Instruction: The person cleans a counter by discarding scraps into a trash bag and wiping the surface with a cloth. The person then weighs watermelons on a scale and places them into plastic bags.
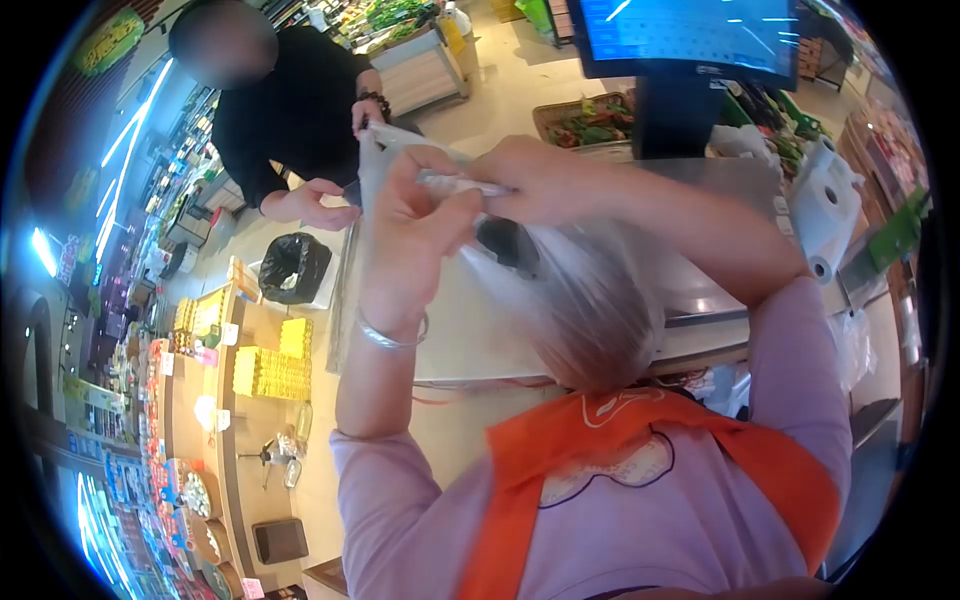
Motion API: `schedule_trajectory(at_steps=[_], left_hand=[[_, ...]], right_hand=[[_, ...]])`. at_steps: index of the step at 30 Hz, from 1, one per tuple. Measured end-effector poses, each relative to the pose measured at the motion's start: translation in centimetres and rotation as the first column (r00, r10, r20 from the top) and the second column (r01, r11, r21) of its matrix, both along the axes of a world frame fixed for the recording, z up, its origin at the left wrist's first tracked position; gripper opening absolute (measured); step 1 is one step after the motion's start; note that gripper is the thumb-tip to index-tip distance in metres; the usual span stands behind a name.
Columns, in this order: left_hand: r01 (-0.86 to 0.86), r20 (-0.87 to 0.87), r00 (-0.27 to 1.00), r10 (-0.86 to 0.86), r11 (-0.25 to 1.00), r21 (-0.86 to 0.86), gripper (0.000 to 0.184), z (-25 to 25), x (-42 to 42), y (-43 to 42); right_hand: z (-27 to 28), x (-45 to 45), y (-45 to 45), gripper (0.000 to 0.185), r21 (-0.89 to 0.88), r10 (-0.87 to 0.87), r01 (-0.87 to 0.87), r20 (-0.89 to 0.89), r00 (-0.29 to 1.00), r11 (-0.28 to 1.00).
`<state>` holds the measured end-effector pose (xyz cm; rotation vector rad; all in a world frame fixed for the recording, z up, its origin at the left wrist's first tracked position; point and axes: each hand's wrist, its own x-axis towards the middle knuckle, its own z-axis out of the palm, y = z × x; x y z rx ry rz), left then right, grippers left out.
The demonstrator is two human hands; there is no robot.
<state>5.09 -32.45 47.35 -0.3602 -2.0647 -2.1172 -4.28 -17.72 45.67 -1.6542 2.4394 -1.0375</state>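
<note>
A clear plastic bag (600,300) hangs in front of my chest, stretched and partly blurred, with something pinkish-brown at its bottom. My left hand (405,215), a silver bangle on its wrist, is closed in a pinch on the gathered top of the bag. My right hand (530,180) meets it from the other side, its fingers closed around the same whitish twist of plastic. A dark patch (508,245) shows through or behind the bag; I cannot tell what it is. More clear plastic rises beside my left hand, near another person's hand (368,115).
Across the metal counter (700,215) stands a person in black (290,110). A screen (690,35) rises at the far side, with plastic bag rolls (825,205) to the right. A black-lined bin (295,268) and stacked yellow boxes (275,372) are at left.
</note>
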Motion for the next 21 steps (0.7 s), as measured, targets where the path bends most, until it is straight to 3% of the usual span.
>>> schedule_trajectory(at_steps=[1, 4, 7, 10, 13, 16, 19, 21], left_hand=[[-0.006, 0.022, 1.0, 0.006, 1.0, -0.022, 0.023, -0.4, 0.1, -0.8], [-0.021, 0.087, 0.996, 0.027, 0.997, -0.069, 0.025, -2.1, -0.2, -4.1], [-0.075, 0.071, 0.994, 0.085, 0.988, -0.134, 0.025, -3.6, -0.1, -7.6], [-0.186, 0.042, 0.98, 0.197, 0.966, -0.181, 0.025, -4.5, -0.1, -10.7], [-0.251, 0.01, 0.966, 0.259, 0.943, -0.218, 0.025, -5.1, -0.5, -13.0], [-0.223, 0.004, 0.973, 0.231, 0.943, -0.246, 0.028, -6.1, -0.9, -15.1], [-0.229, -0.067, 0.973, 0.222, 0.963, -0.139, 0.031, -7.6, -1.7, -16.5], [-0.251, -0.159, 0.963, 0.217, 0.939, -0.235, 0.033, -8.1, -2.2, -17.5]], right_hand=[[-0.3, 0.4, -1.5, 0.028, 0.007, -0.05, 0.051, -0.016, 0.999, 0.999], [-1.9, 0.3, -5.6, 0.02, 0.147, -0.098, 0.125, -0.179, 0.979, 0.981], [-3.3, -0.6, -9.6, 0.022, 0.246, -0.008, 0.071, -0.249, 0.969, 0.967], [-4.4, -1.0, -13.4, 0.028, 0.096, -0.016, 0.043, -0.267, 0.964, 0.995], [-4.6, -1.8, -16.4, 0.041, 0.119, 0.067, -0.038, -0.246, 0.967, 0.992], [-4.9, -1.9, -18.0, 0.044, 0.134, 0.007, 0.021, -0.207, 0.978, 0.991], [-6.7, -3.4, -19.7, 0.038, -0.14, -0.03, 0.007, -0.163, 0.986, 0.99], [-6.7, -3.9, -20.0, 0.036, -0.163, -0.036, 0.013, -0.133, 0.99, 0.987]])
